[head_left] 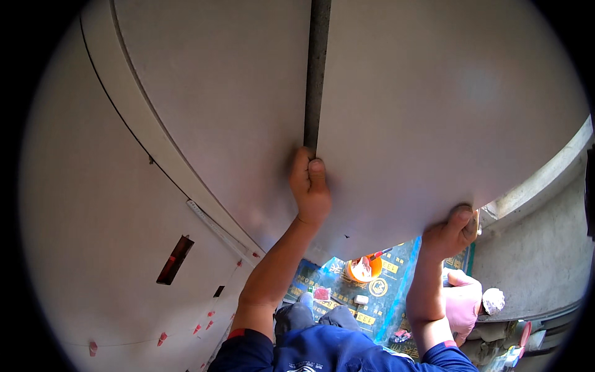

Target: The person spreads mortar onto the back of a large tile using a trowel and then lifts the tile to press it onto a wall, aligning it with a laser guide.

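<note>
Two large pale grey wall tiles fill the upper view, a left tile (223,99) and a right tile (446,105), with a dark vertical gap (317,68) between them. My left hand (310,189) presses against the right tile's left edge, fingertips at the bottom of the gap. My right hand (453,232) grips the right tile's lower right corner, thumb on the face, fingers behind it.
More tiled wall (93,204) lies at the left, with a dark rectangular cut-out (174,259) and small red tile spacers (162,338). Below are a patterned floor sheet (372,297), an orange bucket (363,268), another person in pink (462,304), and a concrete ledge (545,186) at right.
</note>
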A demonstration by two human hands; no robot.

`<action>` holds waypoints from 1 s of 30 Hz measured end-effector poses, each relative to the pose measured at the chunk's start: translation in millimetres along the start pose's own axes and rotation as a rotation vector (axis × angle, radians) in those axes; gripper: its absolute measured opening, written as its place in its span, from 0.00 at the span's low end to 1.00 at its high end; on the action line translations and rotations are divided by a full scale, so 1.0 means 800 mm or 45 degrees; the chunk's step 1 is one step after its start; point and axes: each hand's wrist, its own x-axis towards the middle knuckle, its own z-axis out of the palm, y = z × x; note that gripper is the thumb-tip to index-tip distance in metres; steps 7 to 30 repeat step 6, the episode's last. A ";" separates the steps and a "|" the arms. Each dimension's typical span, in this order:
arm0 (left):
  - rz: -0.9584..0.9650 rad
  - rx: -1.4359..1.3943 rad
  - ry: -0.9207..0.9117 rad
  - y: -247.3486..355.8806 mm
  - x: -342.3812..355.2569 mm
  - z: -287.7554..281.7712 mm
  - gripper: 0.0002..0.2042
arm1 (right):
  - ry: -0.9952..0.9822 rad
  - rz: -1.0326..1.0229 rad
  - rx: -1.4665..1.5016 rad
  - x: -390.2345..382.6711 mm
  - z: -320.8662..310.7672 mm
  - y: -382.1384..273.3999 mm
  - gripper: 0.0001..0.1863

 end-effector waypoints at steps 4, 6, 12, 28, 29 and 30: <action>0.005 -0.046 -0.017 -0.005 0.000 0.001 0.17 | 0.142 0.095 0.190 -0.002 0.006 0.001 0.22; 0.019 -0.045 -0.019 -0.006 0.002 0.003 0.18 | 0.101 0.086 0.175 -0.002 0.004 0.000 0.22; 0.019 -0.045 -0.019 -0.006 0.002 0.003 0.18 | 0.101 0.086 0.175 -0.002 0.004 0.000 0.22; 0.019 -0.045 -0.019 -0.006 0.002 0.003 0.18 | 0.101 0.086 0.175 -0.002 0.004 0.000 0.22; 0.019 -0.045 -0.019 -0.006 0.002 0.003 0.18 | 0.101 0.086 0.175 -0.002 0.004 0.000 0.22; 0.019 -0.045 -0.019 -0.006 0.002 0.003 0.18 | 0.101 0.086 0.175 -0.002 0.004 0.000 0.22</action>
